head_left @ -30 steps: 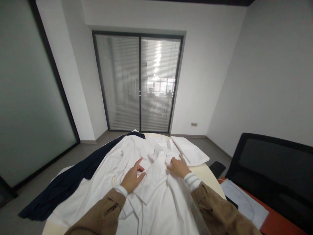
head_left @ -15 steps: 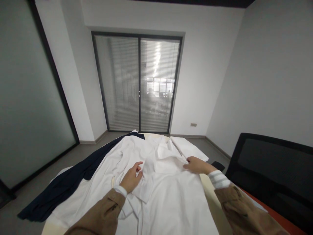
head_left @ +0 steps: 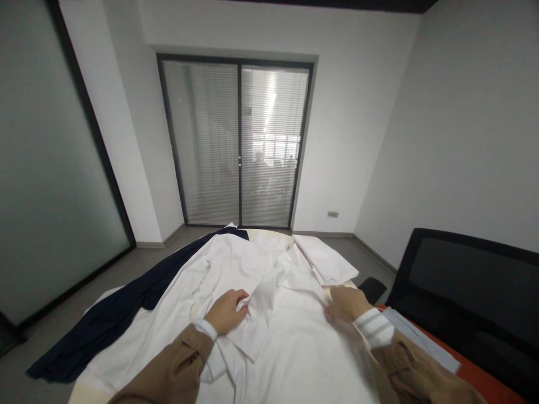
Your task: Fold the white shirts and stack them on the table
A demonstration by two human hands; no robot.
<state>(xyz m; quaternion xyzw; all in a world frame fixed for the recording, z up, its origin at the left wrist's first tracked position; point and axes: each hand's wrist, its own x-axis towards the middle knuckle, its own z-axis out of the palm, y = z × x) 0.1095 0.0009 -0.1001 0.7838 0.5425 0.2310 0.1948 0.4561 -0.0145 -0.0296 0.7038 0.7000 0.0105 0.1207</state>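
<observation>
A white shirt (head_left: 303, 342) lies spread over the table with its front part toward me, creased near the middle. My left hand (head_left: 228, 311) is closed on a fold of the shirt left of its centre, thumb and fingers pinched together. At the shirt's right side, my right hand (head_left: 346, 304) has its fingers bent down on the edge of the cloth and pinches it; the fingers are slightly blurred. Just beyond that hand lies a flat, folded white garment (head_left: 326, 259). More white cloth (head_left: 168, 314) spreads to the left of my left hand.
A dark navy garment (head_left: 126, 303) drapes along the table's left side. The cream table (head_left: 86, 390) shows at its near left edge. On the right stands a black mesh chair (head_left: 467, 292), with a pale sheet (head_left: 421, 339) on an orange surface. Glass doors (head_left: 240, 140) are at the back.
My right hand has moved a little nearer and to the right, and the raised fold of shirt has flattened. My left hand has shifted slightly and its fingers have closed on the cloth.
</observation>
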